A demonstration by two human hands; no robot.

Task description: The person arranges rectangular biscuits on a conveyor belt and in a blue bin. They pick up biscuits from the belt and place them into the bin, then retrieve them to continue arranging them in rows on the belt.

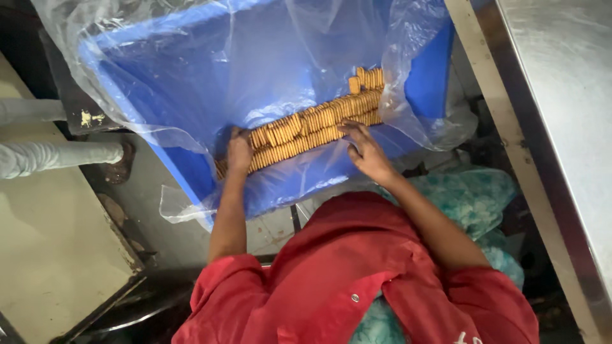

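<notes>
Here, the left hand [240,151] lay curled against the lower-left end of the biscuit rows [306,130], apparently bracing that end so the stack stayed packed. The right hand [364,151] rested with its fingers spread flat over the middle of the rows, pressing rather than gripping. The biscuits stood on edge in two long lines at frame centre, inside a blue crate [159,89] lined with clear plastic sheet [191,38]. A steel bench [561,102] ran along the right edge.
</notes>
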